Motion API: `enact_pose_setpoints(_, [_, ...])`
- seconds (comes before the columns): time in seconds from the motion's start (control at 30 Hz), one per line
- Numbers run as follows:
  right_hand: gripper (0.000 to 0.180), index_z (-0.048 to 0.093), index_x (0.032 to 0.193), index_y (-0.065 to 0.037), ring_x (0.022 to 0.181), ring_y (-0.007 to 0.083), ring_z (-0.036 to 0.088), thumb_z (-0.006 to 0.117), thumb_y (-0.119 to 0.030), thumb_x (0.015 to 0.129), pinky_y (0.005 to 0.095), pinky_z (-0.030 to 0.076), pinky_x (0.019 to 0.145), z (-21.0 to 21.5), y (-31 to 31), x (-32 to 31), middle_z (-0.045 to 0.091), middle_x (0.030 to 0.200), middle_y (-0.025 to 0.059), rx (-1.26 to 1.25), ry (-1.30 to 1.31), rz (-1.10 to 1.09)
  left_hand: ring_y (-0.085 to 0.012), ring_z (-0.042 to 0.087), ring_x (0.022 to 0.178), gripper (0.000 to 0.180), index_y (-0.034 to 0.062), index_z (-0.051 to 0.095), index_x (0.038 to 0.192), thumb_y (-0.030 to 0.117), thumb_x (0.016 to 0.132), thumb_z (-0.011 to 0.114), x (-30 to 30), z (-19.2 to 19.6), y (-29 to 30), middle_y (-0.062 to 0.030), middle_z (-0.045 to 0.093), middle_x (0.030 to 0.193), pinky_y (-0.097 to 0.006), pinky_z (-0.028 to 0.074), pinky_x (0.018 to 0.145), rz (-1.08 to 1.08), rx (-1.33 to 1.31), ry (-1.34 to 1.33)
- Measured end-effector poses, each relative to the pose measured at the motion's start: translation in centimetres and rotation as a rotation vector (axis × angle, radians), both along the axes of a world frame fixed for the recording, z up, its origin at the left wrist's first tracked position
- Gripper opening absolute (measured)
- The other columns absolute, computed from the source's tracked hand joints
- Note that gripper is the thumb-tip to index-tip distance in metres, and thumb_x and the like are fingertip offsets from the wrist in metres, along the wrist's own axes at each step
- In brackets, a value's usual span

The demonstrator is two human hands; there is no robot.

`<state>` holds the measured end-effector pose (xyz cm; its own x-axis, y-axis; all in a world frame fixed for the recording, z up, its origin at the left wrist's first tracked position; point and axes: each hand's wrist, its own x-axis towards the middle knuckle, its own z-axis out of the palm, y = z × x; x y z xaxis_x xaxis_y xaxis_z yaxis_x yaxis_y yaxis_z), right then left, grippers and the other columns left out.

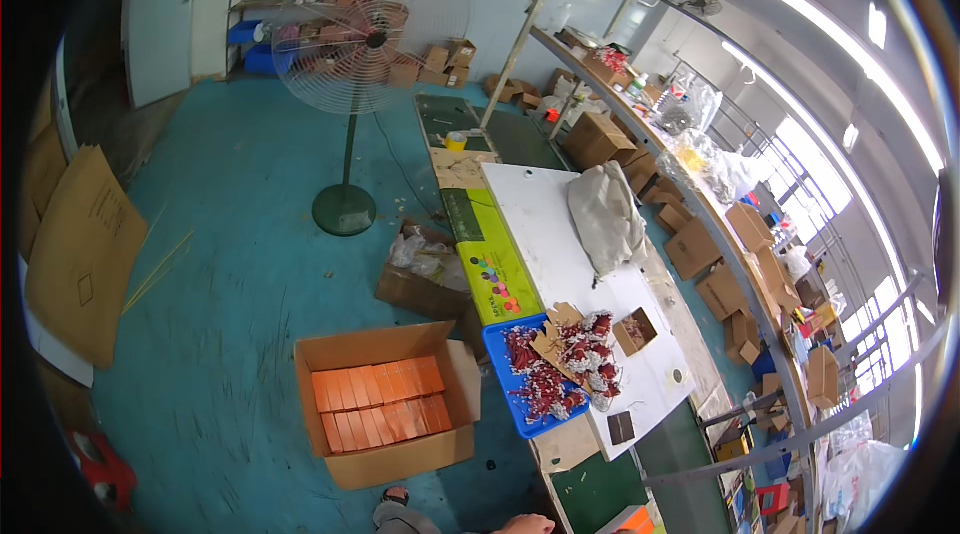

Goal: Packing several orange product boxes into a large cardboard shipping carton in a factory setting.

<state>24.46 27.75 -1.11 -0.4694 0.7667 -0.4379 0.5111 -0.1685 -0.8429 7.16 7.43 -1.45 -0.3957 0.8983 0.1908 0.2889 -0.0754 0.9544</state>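
Observation:
Only the top of my left hand [527, 524] shows at the lower edge; its fingers are cut off, so what it holds, if anything, is hidden. To its right an orange and white box [629, 520] pokes up over the dark green tabletop, partly cut off. My right hand does not show. Ahead on the floor stands an open cardboard carton [390, 458] with two rows of orange boxes [375, 386] packed inside. Beyond my hand, a blue tray [532, 424] holds bundles of red and white thin pieces [545, 384] and a torn piece of cardboard.
A white board [530, 204] on the bench bears a pale cloth sack [608, 219] and a small open box [634, 331]. A pedestal fan [345, 209] stands on the floor. Another carton [415, 289] sits beside the bench. Cardboard sheets [85, 254] lean at left.

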Motion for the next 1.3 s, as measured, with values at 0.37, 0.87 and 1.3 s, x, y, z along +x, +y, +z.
enact_pose_setpoints(0.37, [0.038,0.038,0.127,-0.007,0.106,0.0332,0.054,0.04,-0.004,0.089,0.0445,0.052,0.081,9.1,-8.1,-5.0,0.045,0.126,0.0187,-0.201,0.256,-0.278,-0.0146,0.063,0.082,0.034,0.0044,0.052,0.109,0.033,0.091,0.054,2.6,0.8,5.9,-0.0061,0.063,0.091,-0.028,0.049,0.07,-0.463,-0.121,-1.079])
enact_pose_setpoints(0.87, [0.049,0.036,0.131,-0.003,0.123,0.0298,0.041,0.049,-0.002,0.084,0.0425,0.037,0.098,14.1,-13.9,-14.7,0.028,0.144,0.0106,-0.076,0.684,-0.097,-0.0148,0.054,0.105,0.027,0.0097,0.048,0.118,0.022,0.094,0.048,-0.5,3.2,4.7,-0.0045,0.054,0.114,-0.033,0.046,0.088,-0.426,0.123,-1.898])
enact_pose_setpoints(1.3, [0.024,0.054,0.108,0.002,0.096,0.0355,0.059,0.038,0.002,0.09,0.045,0.047,0.084,39.9,-13.8,-12.3,0.059,0.105,0.0263,0.684,1.272,0.274,-0.0281,0.06,0.098,0.036,-0.0007,0.051,0.113,0.029,0.094,0.044,-7.3,14.0,-0.3,-0.016,0.06,0.106,-0.037,0.049,0.08,-0.561,-0.402,-1.039])
